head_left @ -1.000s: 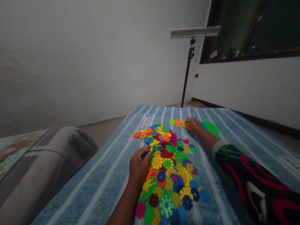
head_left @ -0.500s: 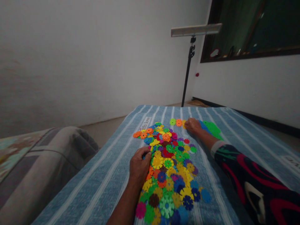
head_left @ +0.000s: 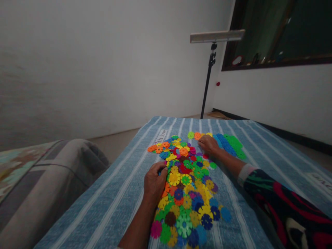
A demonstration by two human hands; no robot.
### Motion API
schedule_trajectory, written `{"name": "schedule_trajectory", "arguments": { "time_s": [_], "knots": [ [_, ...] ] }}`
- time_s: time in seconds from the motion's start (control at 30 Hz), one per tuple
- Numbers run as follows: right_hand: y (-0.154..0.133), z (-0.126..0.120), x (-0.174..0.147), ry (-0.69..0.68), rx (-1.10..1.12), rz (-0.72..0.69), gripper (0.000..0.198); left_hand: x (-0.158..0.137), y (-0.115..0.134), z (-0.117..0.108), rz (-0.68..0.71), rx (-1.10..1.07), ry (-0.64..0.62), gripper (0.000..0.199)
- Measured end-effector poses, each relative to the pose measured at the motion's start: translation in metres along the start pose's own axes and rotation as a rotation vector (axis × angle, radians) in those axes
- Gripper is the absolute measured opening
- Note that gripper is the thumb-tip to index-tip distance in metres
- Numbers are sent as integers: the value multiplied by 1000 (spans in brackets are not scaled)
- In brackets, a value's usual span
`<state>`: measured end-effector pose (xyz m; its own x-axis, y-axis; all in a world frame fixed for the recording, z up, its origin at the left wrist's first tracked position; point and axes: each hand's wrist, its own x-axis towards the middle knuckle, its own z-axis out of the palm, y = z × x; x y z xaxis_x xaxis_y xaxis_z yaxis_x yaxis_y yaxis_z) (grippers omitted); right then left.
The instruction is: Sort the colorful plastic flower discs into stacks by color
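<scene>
While the left hand (head_left: pixel 155 180) is curling half-closed at the nine o'clock side of the disc pile (head_left: pixel 186 180), the right hand (head_left: pixel 208 143) is bunching nearly closed at one o'clock, can't tell either's hold; its sideways swing could be scattering the blue row (head_left: pixel 225 144) and green row (head_left: pixel 236 145) at two; striped cloth (head_left: pixel 114 193) is stretching wide toward nine, far edge running at twelve

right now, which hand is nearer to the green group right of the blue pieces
Right. The right hand is left of the green group, with blue pieces between; the left hand is farther, at the mixed pile's left edge.
</scene>
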<state>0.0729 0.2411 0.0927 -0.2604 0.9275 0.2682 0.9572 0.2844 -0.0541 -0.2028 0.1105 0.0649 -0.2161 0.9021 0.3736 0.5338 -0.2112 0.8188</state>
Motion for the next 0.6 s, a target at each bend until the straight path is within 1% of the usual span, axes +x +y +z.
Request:
{"name": "schedule_trajectory", "arguments": {
  "time_s": [0.1, 0.2, 0.37, 0.47, 0.6],
  "knots": [
    [-21, -2, -6, -11, 78, -65, 29, 0, 1, 0, 2, -5, -10, 20],
    [-42, -6, -9, -34, 183, -99, 30, 1, 1, 0, 2, -8, -9, 19],
    [-67, -12, -10, -59, 190, -53, 32, 1, 0, 0, 18, -13, -11, 18],
    [-74, -11, -8, -84, 187, -3, 31, 0, -1, 0, 21, -14, -7, 18],
    [-77, -8, -7, -108, 172, 19, 31, 0, -2, 2, 11, -23, 6, 18]
  ]
}}
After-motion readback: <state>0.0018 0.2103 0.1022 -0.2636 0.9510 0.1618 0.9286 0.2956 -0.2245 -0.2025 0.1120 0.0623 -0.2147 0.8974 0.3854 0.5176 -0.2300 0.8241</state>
